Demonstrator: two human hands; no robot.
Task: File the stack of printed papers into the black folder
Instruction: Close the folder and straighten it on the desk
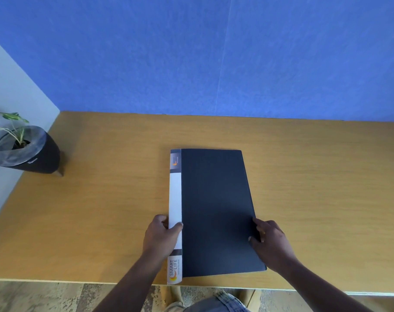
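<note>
Black folder (216,210): closed, lying flat on the desk, long side running away from the person, near edge close to the front edge of the desk.
Spine strip (175,199): white and grey label along the folder's left side, printed "SMART LIFE" at the near end, a small orange logo at the far end; its near tip juts slightly past the desk edge.
Left hand (162,237): grip closed around the spine near its lower part, thumb lying across the top of the white strip, fingers curled against the outer side.
Right hand (270,242): grip resting on the folder's right edge near the lower corner, fingertips (255,221) on the black cover, thumb pressing the cover further down; whether any finger hooks under the edge cannot be told.
Printed papers: no loose sheets in view; whether they sit inside the closed folder cannot be told.
Desk (101,199): tan wood-grain top, bare around the folder.
Plant pot (33,152): dark round pot with a small green sprout, at the far left corner of the desk, well apart from the folder.
Wall (214,52): blue panel behind the desk; pale grey panel at left.
Obstructions: nothing lies between the hands and the folder.
</note>
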